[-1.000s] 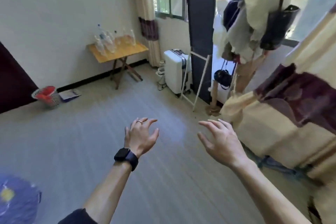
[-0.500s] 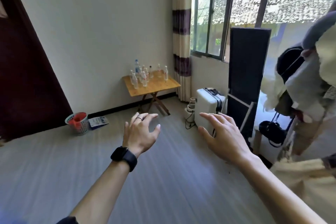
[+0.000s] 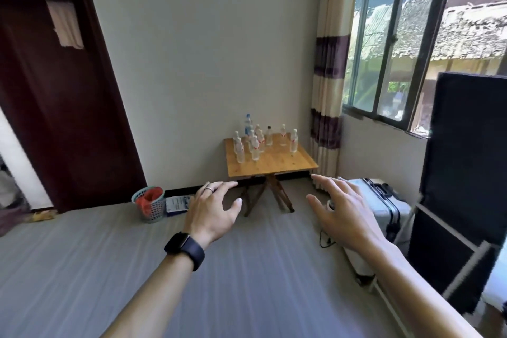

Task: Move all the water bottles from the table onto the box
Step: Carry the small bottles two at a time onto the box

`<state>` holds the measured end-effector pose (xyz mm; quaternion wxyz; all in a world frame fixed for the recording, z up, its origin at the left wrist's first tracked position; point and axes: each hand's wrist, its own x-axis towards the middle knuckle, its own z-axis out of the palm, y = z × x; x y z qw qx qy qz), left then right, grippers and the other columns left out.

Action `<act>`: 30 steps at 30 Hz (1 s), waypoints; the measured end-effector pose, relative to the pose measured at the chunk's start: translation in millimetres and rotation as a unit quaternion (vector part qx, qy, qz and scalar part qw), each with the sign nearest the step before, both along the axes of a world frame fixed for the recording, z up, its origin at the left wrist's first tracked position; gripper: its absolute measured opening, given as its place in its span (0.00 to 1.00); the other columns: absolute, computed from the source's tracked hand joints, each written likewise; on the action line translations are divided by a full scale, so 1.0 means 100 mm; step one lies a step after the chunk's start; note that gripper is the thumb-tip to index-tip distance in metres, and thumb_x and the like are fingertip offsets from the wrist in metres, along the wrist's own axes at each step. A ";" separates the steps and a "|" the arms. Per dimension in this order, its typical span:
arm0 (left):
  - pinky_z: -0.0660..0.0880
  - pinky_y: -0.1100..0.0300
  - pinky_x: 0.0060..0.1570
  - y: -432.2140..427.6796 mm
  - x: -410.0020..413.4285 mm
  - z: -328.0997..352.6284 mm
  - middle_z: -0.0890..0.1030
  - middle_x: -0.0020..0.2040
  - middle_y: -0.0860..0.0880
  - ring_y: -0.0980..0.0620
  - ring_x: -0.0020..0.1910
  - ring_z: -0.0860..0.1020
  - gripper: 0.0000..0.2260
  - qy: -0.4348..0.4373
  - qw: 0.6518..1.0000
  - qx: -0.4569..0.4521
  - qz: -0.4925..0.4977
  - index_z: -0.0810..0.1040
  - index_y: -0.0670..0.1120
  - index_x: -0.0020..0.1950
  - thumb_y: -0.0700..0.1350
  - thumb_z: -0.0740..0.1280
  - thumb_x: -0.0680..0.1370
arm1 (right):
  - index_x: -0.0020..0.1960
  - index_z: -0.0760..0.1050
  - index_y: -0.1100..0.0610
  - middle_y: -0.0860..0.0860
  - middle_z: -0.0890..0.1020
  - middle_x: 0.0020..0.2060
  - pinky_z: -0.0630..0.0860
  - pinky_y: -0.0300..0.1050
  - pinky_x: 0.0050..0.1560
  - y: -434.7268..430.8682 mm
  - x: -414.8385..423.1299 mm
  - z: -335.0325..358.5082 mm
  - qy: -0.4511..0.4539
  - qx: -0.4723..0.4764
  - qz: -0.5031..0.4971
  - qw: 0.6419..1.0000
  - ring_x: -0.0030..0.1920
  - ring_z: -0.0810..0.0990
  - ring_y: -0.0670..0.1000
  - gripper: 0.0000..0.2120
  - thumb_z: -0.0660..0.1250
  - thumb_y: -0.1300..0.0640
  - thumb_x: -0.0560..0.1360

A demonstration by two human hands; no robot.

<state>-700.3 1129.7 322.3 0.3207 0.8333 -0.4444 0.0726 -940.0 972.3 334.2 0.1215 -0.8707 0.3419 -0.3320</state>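
Head view, L to R: dark door (image 3: 55, 90) at far left, then a basket (image 3: 149, 204) w/ red stuff inside on the floor (image 3: 109, 269), and a booklet (image 3: 177, 203) just beside it. The left hand (image 3: 212, 214), w/ a watch (image 3: 185, 251) on the wrist and a ring (image 3: 210, 189) on one finger, is raised in mid-air, fingers spread and relaxed, holding nothing. Beyond it, across the room, the tabletop (image 3: 274, 164) against the back wall (image 3: 205, 63) carries the bottles (image 3: 255, 149). They cluster toward its rear left, approx. ten, all upright, too small to count for sure. One taller bottle w/ a blue label stands at the back. A striped curtain (image 3: 329, 63) hangs just right of the tabletop. The right hand (image 3: 343, 217) is likewise up in the air, fingers spread, palm down, empty. Behind it a white suitcase (image 3: 384, 206) stands on the floor, then the window (image 3: 397, 49) and a tall black panel (image 3: 466, 159).

Progress, my read: no sign that anything has been moved yet. Every visible bottle is on the tabletop, and both hands are well apart from them w/ floor btw. No box is in view, so can't tell if any bottles already sit on it. Left to do: prob. cross the room, grab bottles, carry them to the box, and repeat till none remain.
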 end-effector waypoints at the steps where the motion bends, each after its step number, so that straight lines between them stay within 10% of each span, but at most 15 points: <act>1: 0.63 0.52 0.71 -0.13 0.14 -0.02 0.75 0.68 0.52 0.48 0.73 0.67 0.18 0.001 1.000 0.001 0.005 0.76 0.57 0.68 0.54 0.67 0.78 | 0.73 0.70 0.42 0.44 0.77 0.67 0.65 0.49 0.72 -0.17 0.17 -0.02 0.003 -0.001 0.007 1.000 0.72 0.65 0.51 0.24 0.63 0.39 0.78; 30: 0.70 0.56 0.64 -5.18 4.80 -0.50 0.76 0.67 0.52 0.49 0.65 0.74 0.17 0.042 0.998 0.045 0.025 0.76 0.58 0.67 0.56 0.66 0.78 | 0.73 0.67 0.39 0.43 0.74 0.69 0.67 0.52 0.70 -5.38 4.90 -0.65 0.042 0.052 0.055 0.996 0.73 0.64 0.52 0.26 0.58 0.33 0.77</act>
